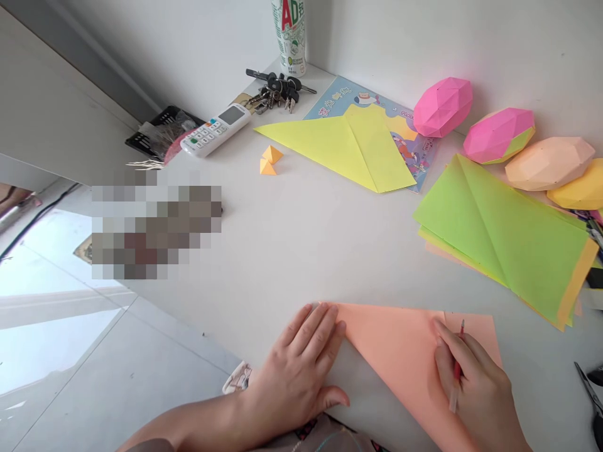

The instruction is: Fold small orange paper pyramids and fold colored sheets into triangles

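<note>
A salmon-coloured sheet of paper [391, 345], folded over diagonally into a pointed shape, lies on the table in front of me. My left hand [304, 358] rests on its pointed left corner, fingers laid out flat and thumb apart. Near the upper right, at the edge of the folded layer, the fingertips of my right hand [475, 376] press on the paper. A thin red pen [457, 369] is tucked between the fingers of that hand, its tip pointing up and away from the sheet. The paper's lower end runs out of view beneath my right hand.
Green sheets [494, 226] are stacked at the right, below several faceted paper shapes [443, 107]. A folded yellow sheet [339, 144] overlaps a blue booklet [325, 103]. Small orange pieces [268, 166], a remote [214, 132], keys [277, 88], a bottle [291, 37] and scissors [591, 395] lie around.
</note>
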Available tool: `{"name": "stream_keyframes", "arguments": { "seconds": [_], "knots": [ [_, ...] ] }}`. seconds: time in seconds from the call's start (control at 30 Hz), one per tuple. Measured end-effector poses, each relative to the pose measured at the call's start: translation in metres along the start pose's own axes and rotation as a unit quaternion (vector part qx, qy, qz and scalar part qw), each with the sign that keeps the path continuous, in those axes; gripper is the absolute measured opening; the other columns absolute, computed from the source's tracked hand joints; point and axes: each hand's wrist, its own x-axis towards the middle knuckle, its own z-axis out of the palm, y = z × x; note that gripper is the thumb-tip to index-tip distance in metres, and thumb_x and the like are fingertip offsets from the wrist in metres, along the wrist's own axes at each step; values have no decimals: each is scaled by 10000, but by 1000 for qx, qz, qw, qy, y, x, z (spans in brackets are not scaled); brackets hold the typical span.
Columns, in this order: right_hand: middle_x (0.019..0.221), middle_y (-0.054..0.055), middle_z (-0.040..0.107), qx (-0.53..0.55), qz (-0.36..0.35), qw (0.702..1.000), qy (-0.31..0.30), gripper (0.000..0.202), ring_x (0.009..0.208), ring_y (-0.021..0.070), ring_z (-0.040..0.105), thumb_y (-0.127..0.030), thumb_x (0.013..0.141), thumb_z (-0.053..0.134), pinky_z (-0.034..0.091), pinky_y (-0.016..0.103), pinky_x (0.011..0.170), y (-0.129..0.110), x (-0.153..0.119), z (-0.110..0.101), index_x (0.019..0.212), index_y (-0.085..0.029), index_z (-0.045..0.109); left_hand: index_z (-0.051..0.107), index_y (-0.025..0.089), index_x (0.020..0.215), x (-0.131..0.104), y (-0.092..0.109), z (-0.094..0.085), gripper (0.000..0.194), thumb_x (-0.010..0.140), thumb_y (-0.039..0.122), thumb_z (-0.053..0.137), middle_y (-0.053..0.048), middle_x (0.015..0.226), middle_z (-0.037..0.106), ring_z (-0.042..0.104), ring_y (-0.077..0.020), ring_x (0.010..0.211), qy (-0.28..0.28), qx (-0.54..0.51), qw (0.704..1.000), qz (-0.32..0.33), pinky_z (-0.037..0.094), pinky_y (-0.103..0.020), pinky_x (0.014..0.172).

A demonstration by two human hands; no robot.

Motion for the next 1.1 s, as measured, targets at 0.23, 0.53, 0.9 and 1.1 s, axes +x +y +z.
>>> {"name": "stream_keyframes", "arguments": {
  "seconds": [0.23,0.53,0.9,1.1],
  "knots": [
    [612,-52,366,-3,0,1000,-8,483,481,91,329,17,864,412,344,166,458,0,-2,-1,1295,-157,544,531,132,1335,-3,3,5,782,926,678,148,-161,1402,493,368,-332,1338,6,-31,998,-47,196,-527,1134],
    [618,-50,378,-22,1,1000,4,492,477,85,338,11,868,440,347,164,478,-1,0,-1,1307,-186,546,539,175,1338,-5,6,3,759,911,702,197,-112,1422,489,398,-348,1296,-4,-20,998,-63,228,-527,1110],
    [602,-56,361,-43,-6,999,13,536,490,88,332,48,856,450,323,180,494,2,-2,1,1308,-218,560,519,128,1352,-5,4,4,788,913,695,193,-153,1447,451,370,-329,1339,5,-27,999,-47,238,-461,1136],
    [612,-57,365,-43,-5,999,13,527,489,82,332,44,851,465,333,174,497,3,-2,1,1299,-212,570,517,135,1356,-5,4,5,799,895,721,230,-150,1446,454,365,-334,1343,0,-21,999,-43,236,-467,1139]
  ]
}}
